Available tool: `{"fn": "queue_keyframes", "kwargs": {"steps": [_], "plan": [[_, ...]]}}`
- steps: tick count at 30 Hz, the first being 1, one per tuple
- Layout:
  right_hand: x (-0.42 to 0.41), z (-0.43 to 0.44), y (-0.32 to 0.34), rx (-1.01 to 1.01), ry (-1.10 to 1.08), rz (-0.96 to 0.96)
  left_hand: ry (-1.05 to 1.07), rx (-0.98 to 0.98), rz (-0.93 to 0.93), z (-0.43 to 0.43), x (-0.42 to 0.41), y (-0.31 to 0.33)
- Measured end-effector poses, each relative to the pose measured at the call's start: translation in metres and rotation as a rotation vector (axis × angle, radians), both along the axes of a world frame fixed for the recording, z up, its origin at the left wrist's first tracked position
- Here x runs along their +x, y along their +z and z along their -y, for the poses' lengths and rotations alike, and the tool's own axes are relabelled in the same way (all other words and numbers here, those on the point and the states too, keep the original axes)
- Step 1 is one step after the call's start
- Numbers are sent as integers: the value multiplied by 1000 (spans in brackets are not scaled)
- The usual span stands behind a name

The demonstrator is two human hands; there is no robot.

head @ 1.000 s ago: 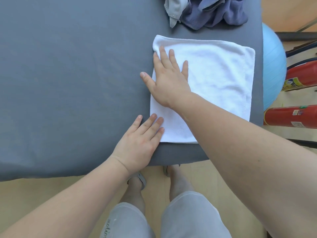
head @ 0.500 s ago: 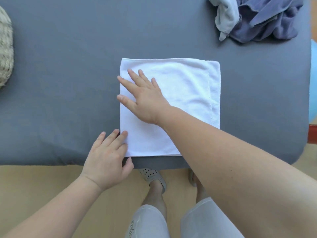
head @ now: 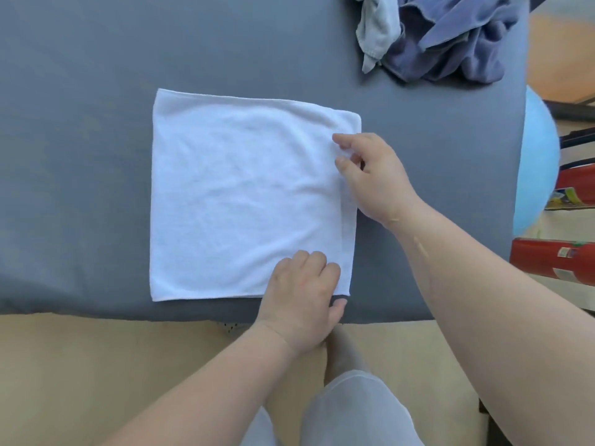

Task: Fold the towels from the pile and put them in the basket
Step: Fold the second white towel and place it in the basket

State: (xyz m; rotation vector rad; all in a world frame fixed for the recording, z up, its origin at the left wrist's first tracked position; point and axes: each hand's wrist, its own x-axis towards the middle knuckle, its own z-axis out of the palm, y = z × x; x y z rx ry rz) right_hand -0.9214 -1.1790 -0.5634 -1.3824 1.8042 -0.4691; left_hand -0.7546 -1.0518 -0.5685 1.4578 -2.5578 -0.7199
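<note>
A white towel (head: 238,194) lies flat and squarely folded on the grey table (head: 80,156), its near edge along the table's front. My right hand (head: 376,178) pinches the towel's right edge between thumb and forefinger, near the far right corner. My left hand (head: 302,297) sits on the near right corner with curled fingers on top and the thumb under the towel's edge. The pile of towels (head: 450,43), purple-blue and pale grey, lies crumpled at the table's far right. The basket is out of view.
Right of the table stand a light blue ball (head: 534,169) and red fire extinguishers (head: 553,259) on the floor. My legs and the tan floor show below the table's front edge.
Both hands left the towel's left side and moved to its right edge, where they now grip it. The view shifted; the basket at far left is no longer seen.
</note>
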Motion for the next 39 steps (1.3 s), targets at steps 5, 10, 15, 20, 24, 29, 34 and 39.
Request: {"fn": "queue_keyframes", "kwargs": {"steps": [5, 10, 15, 20, 24, 29, 34, 39], "plan": [[1, 6, 1, 24, 111, -56, 54, -7, -62, -2, 1, -16], [6, 5, 0, 50, 228, -178, 72, 22, -120, -2, 6, -16], [12, 4, -3, 57, 330, -348, 65, 65, -89, 0, 4, -17], [17, 0, -6, -11, 423, -498, 48, 24, -49, -1, 0, -18], [14, 2, 2, -58, 337, -335, 59, -1, -86, -3, 4, -15], [4, 0, 37, -180, 98, 174, 156, -101, -226, -3, 5, 19], [-13, -6, 45, -241, -1, 224, 140, -99, -279, -3, -11, 37], [-26, -12, 7, -12, -16, 183, 21, -11, -101, -8, -29, -7]]}}
